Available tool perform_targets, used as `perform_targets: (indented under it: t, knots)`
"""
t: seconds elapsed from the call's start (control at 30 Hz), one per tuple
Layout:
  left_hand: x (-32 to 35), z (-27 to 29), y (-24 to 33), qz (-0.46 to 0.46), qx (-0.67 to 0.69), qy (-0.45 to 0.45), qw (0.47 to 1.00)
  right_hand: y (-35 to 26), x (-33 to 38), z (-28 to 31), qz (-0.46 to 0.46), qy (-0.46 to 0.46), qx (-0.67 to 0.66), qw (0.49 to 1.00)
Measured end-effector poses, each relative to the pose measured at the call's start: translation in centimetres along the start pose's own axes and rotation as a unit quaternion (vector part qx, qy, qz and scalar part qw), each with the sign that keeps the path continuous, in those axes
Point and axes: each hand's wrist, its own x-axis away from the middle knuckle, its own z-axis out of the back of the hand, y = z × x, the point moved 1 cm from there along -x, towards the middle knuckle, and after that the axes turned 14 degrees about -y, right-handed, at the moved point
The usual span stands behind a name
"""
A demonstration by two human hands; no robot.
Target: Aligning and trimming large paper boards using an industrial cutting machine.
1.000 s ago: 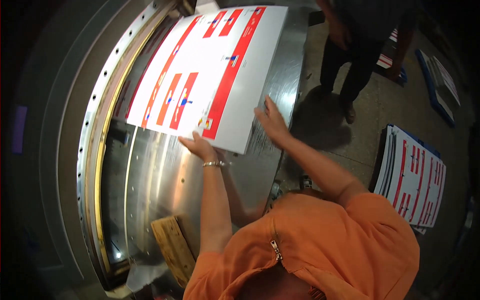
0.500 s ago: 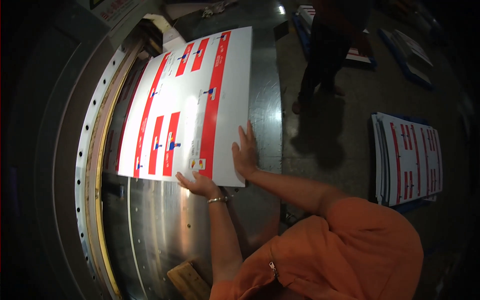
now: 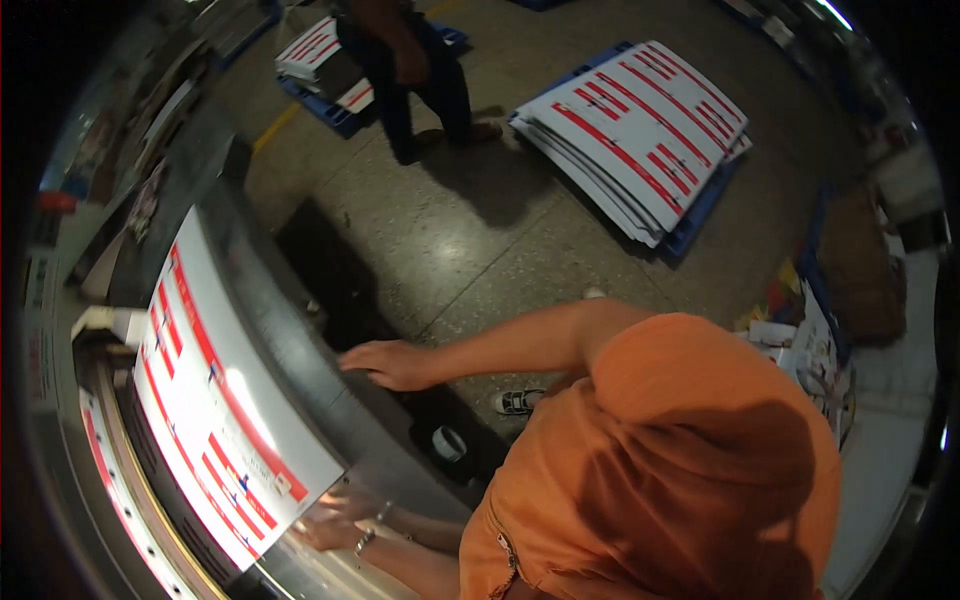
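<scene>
A large white printed sheet [image 3: 225,330] with red bands and small blue figures lies on a shiny metal table [image 3: 345,400] at the left. My left hand [image 3: 322,530], a bracelet on its wrist, is low over the metal beside the sheet's near edge. Its fingers point left and look stretched out, with the metal mirroring the hand. Off the sheet, my right hand [image 3: 392,363] hovers around the table's right edge, fingers extended and nothing in them. Whether it touches that edge I cannot tell.
Along the left runs a machine with a brass-coloured strip [image 3: 140,470]. A stack of similar sheets [image 3: 640,130] sits on a blue pallet [image 3: 700,215] at the far right. Another person [image 3: 420,80] stands near a second stack [image 3: 310,50]. A white roll [image 3: 449,443] is below the table edge.
My view has swung right, bringing more floor and the pallet stack into sight. My right hand has left the sheet's right margin. My left hand remains by its near edge.
</scene>
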Motion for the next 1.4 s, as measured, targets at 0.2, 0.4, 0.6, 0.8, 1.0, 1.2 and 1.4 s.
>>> perform_targets:
  t: [0.2,0.4,0.6,0.8,1.0,1.2,1.4]
  knots:
    - [9.9,-6.4,6.2,-0.162,-0.161,0.056,0.972,8.7,34.2,12.6,-0.624,-0.173,-0.052,0.760]
    - [24.3,-22.6,8.9,-0.335,-0.368,-0.153,0.854,16.9,61.9,23.6,-0.761,0.128,-0.090,0.629]
    - [41.2,-41.7,1.7,-0.175,-0.327,-0.442,0.817,30.4,78.3,28.8,-0.737,0.262,-0.027,0.622]
    - [55.7,-50.0,-5.3,-0.069,-0.321,-0.648,0.688,43.2,88.4,32.5,-0.716,0.531,-0.104,0.440]
    - [60.1,-51.9,-8.5,0.103,-0.287,-0.706,0.639,49.0,91.4,32.5,-0.618,0.658,-0.176,0.391]
    - [58.4,-52.6,-11.9,0.122,-0.284,-0.699,0.645,46.3,91.1,35.0,-0.555,0.683,-0.321,0.349]
    - [57.0,-52.7,-13.7,0.211,-0.303,-0.663,0.651,41.9,88.7,38.7,-0.468,0.700,-0.425,0.331]
